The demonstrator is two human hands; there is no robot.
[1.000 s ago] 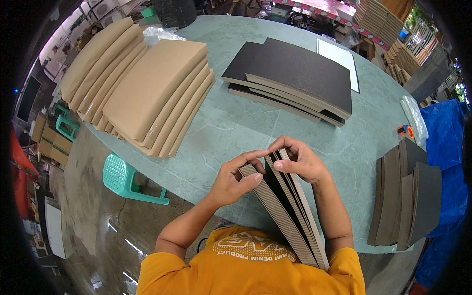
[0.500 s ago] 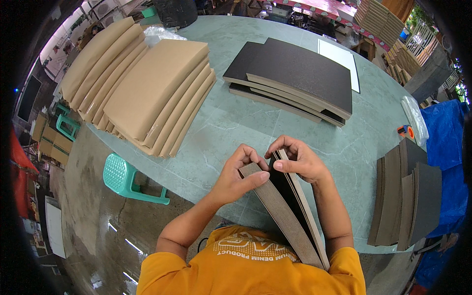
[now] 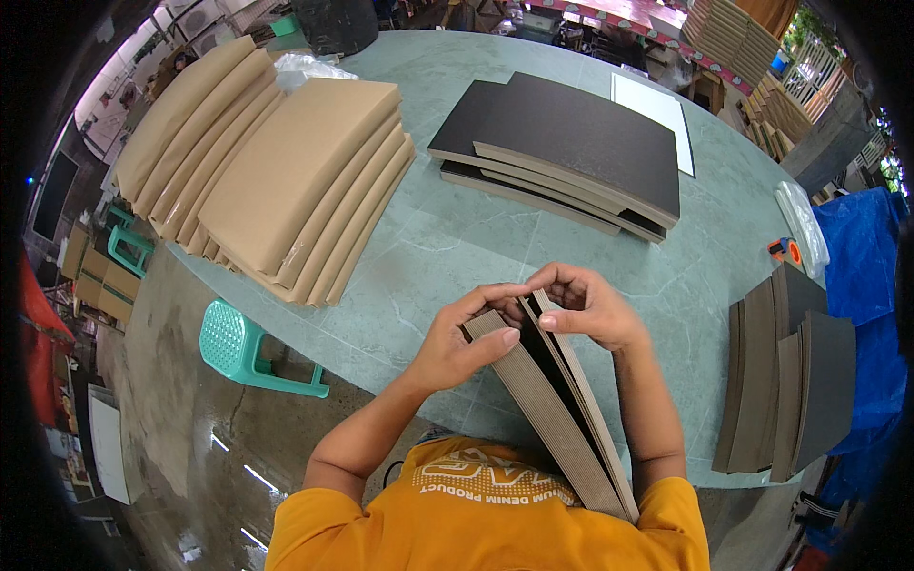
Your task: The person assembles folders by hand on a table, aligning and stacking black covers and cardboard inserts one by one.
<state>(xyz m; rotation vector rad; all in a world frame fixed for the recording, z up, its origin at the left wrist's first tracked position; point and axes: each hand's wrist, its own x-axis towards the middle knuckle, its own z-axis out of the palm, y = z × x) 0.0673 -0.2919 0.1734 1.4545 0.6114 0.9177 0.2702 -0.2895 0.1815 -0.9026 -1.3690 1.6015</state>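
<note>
Your left hand (image 3: 465, 335) pinches a thick bundle of grey-edged cardboard sheets (image 3: 541, 414), your right hand (image 3: 598, 309) a thinner black-faced bundle (image 3: 578, 375), both slanting to your orange T-shirt (image 3: 457, 523) before the marbled green table (image 3: 447, 257) bearing brown paper-wrapped packs (image 3: 300, 162) and stacked black boards (image 3: 586, 133).

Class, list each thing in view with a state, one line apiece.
Left hand: closed on held boards' thicker part
Right hand: closed on their thinner part
Held boards: parted, gap showing
Brown packages: wrapped, stacked
Far black boards: stacked unevenly
White panel: flat
Nearer green stool: upright, unoccupied
Right-side boards: stacked
</note>
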